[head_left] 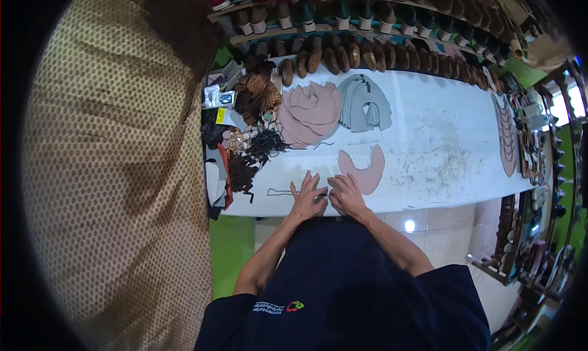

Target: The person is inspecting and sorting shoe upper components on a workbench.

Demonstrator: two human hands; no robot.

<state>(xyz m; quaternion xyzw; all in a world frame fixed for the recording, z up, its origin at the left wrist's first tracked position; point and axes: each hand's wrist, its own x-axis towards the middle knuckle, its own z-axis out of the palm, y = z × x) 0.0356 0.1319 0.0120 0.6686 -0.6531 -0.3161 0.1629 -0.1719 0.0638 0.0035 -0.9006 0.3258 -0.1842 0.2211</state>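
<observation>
A thin dark cord lies in a long narrow loop near the front edge of the white table. Its right part runs under my left hand, whose fingers are bent with the fingertips down. Close beside it, my right hand has its fingers curled together. A small dark bit shows between the two hands where thumbs and fingertips meet; it looks like the cord's end, though the fingers mostly cover it. Just beyond my right hand lies a flat pink U-shaped piece, apart from the cord.
Fanned pink pieces and stacked grey U-shaped pieces lie farther back. At the left are a tangle of black cords and brown material. Shoe lasts line the back edge. A patterned cloth hangs at far left.
</observation>
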